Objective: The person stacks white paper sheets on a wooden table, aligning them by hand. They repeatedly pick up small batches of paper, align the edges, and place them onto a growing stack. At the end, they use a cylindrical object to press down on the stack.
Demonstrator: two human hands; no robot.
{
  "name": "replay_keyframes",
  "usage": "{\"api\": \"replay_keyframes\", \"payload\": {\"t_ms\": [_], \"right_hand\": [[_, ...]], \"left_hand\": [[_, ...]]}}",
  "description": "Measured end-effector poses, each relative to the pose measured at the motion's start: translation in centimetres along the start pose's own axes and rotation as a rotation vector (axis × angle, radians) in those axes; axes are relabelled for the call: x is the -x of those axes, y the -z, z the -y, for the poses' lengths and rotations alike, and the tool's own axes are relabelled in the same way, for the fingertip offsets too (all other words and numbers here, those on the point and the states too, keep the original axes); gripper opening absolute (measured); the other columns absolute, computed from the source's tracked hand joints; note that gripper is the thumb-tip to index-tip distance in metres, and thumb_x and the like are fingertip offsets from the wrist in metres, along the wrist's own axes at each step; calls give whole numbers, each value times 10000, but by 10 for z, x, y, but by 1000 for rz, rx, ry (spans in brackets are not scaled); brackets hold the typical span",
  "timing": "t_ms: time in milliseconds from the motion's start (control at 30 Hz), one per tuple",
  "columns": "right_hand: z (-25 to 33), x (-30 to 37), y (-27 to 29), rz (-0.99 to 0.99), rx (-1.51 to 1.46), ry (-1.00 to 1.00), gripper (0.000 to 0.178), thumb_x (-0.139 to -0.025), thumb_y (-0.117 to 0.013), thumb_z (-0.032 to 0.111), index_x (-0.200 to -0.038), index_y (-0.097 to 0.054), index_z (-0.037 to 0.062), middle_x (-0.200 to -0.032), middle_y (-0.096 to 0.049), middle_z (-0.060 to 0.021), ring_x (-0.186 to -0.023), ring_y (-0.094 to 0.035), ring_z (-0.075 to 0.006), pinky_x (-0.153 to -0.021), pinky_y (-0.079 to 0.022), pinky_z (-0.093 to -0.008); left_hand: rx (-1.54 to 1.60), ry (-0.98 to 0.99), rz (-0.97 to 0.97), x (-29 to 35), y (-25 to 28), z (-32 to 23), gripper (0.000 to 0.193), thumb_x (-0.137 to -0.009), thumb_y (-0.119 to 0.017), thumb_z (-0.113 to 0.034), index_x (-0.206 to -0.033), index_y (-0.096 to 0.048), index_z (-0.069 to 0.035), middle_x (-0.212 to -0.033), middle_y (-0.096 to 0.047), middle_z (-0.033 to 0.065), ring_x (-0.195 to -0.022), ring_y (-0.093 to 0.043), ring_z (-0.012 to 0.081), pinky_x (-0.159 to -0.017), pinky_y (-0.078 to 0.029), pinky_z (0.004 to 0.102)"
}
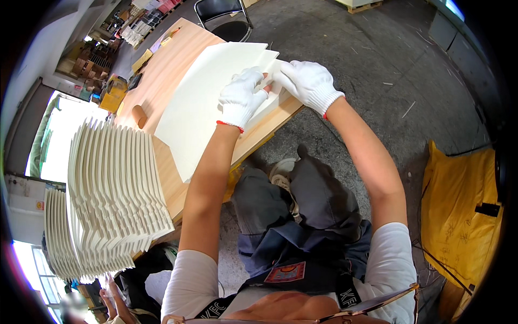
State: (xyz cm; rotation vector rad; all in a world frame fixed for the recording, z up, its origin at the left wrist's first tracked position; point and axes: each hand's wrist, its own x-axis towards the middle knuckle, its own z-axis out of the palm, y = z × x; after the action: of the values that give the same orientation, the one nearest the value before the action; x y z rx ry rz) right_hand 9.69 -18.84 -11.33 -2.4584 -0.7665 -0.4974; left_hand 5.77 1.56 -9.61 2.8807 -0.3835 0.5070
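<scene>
White sheets of what looks like paperboard [202,97] lie stacked on the wooden table, their long curved edge facing left. My left hand [241,98], in a white knit glove with a red cuff, rests on top near the right edge. Its fingers are curled and the bare tips of thumb and forefinger show close together; whatever is between them is hidden. Gloved the same way, my right hand [312,83] closes on the far right corner of the sheets, fingers pressed together. The two hands nearly meet there.
A tall pile of folded white sheets [116,189] stands at the left table end. A brown cylinder [139,116] and a yellow box [114,93] sit beyond the work. A black chair [224,21] is behind the table; a yellow sack [458,210] is at right. Another person works lower left.
</scene>
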Motion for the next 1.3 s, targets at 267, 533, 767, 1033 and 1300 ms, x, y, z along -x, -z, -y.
{"api": "replay_keyframes", "payload": {"t_ms": [267, 533, 767, 1033, 1300], "right_hand": [[21, 7, -15, -45, -541, -422, 529, -997, -398, 572, -1144, -661, 137, -1089, -701, -176, -1016, -653, -400, -888, -488, -478], [21, 9, -23, -64, -477, -430, 499, -1020, -378, 539, -1184, -636, 145, -1050, -699, -210, -984, -658, -416, -845, -495, -502], [23, 10, -22, -26, -421, -407, 486, -1029, -361, 527, -1209, -610, 152, -1024, -703, -208, -945, -668, -407, -821, -503, -503], [20, 10, -26, -46, -424, -400, 495, -1025, -341, 530, -1212, -609, 158, -1020, -702, -218, -943, -667, -419, -827, -500, -507], [20, 11, -25, -53, -431, -408, 497, -1024, -340, 531, -1210, -614, 159, -1015, -701, -217, -943, -668, -416, -829, -500, -508]], "left_hand": [[431, 39, 121, 17, 20, -2, 350, -909, -676, -258, -1247, -674, -167, -1167, -678, 110, -1052, -662, 277, -944, -510, 366], [317, 93, 139, 16, 21, -7, 389, -885, -723, -337, -1241, -674, -187, -1215, -676, 85, -1094, -669, 265, -955, -514, 341], [463, 88, 26, 18, 16, -4, 319, -930, -655, -286, -1238, -677, -208, -1129, -699, 91, -1016, -681, 268, -920, -519, 354], [273, 76, 156, 17, 21, -11, 288, -923, -681, -253, -1192, -677, -151, -1090, -679, 115, -1018, -667, 265, -914, -501, 332], [334, 87, 149, 16, 21, -11, 300, -919, -690, -250, -1201, -676, -149, -1104, -677, 112, -981, -666, 248, -901, -505, 330]]}}
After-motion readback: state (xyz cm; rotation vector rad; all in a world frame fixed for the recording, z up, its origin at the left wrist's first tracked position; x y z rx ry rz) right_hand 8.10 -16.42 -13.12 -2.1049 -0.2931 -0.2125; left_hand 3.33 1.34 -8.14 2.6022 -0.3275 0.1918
